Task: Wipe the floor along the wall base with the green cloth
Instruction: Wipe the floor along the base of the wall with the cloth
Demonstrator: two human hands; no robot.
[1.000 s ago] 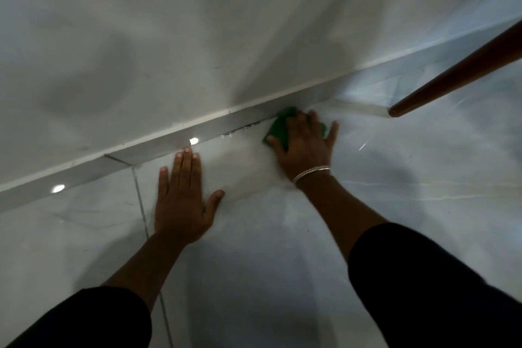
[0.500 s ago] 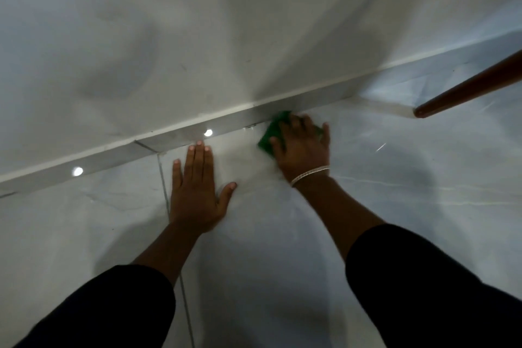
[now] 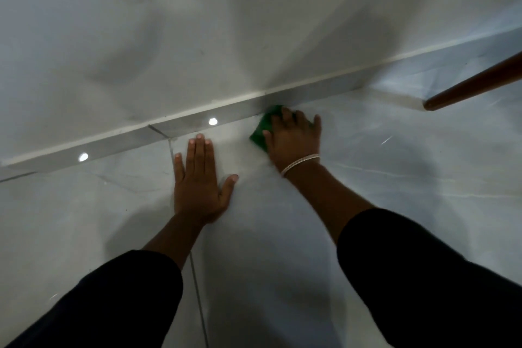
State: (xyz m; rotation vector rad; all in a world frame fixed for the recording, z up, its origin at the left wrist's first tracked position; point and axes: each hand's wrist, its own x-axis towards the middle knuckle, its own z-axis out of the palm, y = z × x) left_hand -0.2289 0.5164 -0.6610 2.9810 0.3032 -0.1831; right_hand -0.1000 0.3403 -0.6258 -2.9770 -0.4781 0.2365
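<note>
The green cloth (image 3: 261,130) lies on the glossy pale floor right against the grey skirting (image 3: 180,127) at the wall base. My right hand (image 3: 293,140) presses down on it, fingers curled over the cloth, a thin bracelet on the wrist; most of the cloth is hidden under the palm. My left hand (image 3: 199,178) rests flat on the floor tile to the left, fingers spread and pointing at the skirting, holding nothing.
A brown wooden pole (image 3: 474,86) slants in from the right edge, its tip hovering near the floor right of the cloth. A tile joint (image 3: 197,291) runs under my left arm. The white wall (image 3: 197,22) fills the upper half.
The view has shifted, so both hands sit further right in the picture. My right hand has slid the cloth slightly along the skirting towards my left hand. My left hand stays planted.
</note>
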